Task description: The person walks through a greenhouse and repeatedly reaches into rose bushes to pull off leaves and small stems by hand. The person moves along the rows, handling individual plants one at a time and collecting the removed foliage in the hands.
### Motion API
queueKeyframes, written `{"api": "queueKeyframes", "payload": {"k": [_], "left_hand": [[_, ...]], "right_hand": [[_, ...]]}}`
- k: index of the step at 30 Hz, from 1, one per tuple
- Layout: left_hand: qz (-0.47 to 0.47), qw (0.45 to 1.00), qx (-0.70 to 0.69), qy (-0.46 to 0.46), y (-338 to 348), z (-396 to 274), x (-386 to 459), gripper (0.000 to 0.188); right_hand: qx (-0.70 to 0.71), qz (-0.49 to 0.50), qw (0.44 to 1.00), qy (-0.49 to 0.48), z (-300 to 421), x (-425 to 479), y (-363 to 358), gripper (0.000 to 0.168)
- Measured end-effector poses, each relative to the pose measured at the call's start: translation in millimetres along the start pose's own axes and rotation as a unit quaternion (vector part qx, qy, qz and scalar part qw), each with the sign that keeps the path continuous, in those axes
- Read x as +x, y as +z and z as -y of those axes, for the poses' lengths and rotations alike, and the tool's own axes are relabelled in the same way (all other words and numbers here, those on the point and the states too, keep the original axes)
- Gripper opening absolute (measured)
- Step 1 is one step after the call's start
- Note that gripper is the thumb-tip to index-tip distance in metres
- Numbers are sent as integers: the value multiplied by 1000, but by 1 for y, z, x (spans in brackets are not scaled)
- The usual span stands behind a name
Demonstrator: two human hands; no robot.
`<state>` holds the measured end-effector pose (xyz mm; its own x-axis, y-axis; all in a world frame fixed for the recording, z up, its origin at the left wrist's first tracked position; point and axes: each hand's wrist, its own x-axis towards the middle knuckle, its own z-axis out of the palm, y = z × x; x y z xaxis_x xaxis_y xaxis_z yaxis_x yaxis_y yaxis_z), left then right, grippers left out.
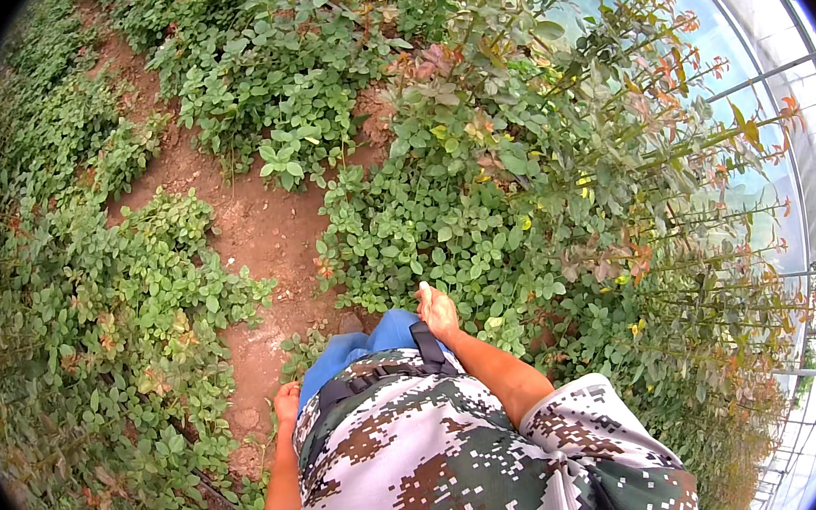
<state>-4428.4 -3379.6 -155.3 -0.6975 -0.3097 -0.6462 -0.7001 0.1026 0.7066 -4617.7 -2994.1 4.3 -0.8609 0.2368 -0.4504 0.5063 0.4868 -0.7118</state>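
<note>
My left hand (287,402) hangs low beside my left hip, over the edge of the dirt path (265,226); its fingers look curled, and whether they hold anything is too small to tell. In front of my right hip is my right hand (437,310), thumb pointing forward, close to the leafy rose bushes (443,228). Its palm side is partly hidden, so I cannot tell if something is in it. A black strap (430,347) with a buckle crosses the waist of the camouflage shirt (430,449), above blue trousers (347,354).
Dense green rose-like plants (150,307) line the left of the reddish path, some leaning over it. Tall thorny-looking stems with reddish leaves (642,258) rise at the right. Beyond them stands a greenhouse wall of clear sheeting with metal frame bars (769,74).
</note>
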Motion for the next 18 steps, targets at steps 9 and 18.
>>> {"api": "queueKeyframes", "payload": {"k": [9,18], "left_hand": [[-43,996,3,-81,8,-121,-41,17],[-82,988,94,-96,0,-146,-48,21]], "right_hand": [[-36,24,999,-32,-27,51,28,19],[-36,113,993,-22,-37,90,41,19]]}}
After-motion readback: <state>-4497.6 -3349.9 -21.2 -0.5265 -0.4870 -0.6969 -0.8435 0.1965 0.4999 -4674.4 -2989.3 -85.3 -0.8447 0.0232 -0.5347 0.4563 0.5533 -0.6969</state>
